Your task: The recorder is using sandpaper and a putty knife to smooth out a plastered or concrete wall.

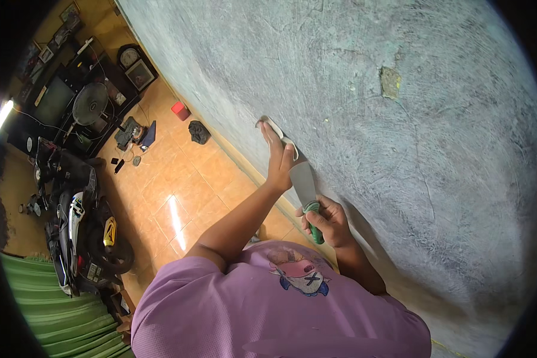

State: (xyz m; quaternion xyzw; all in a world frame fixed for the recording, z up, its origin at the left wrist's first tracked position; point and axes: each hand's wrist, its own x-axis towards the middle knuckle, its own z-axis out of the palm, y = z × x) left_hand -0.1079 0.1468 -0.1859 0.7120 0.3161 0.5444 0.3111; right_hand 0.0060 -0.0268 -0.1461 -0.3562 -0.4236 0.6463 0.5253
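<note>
My left hand [278,159] lies with extended fingers along a folded pale sheet [275,126], which looks like sandpaper, and holds it against the wall. A curled end of the sheet shows beside my thumb. In my right hand [333,222] is a putty knife [303,182] with a broad metal blade and a green handle. Its blade points up toward my left wrist, just in front of the wall. The rough grey-blue plastered wall [349,147] bears scratches, a crack and a chipped patch [390,83] that bares grey material.
A motorcycle [78,223] stands at the left, near a green curtain [58,308]. On the orange tiled floor [192,179] are a red container [180,111], a black bag [199,132] and tools with cords. A fan [90,104] stands before a dark cabinet.
</note>
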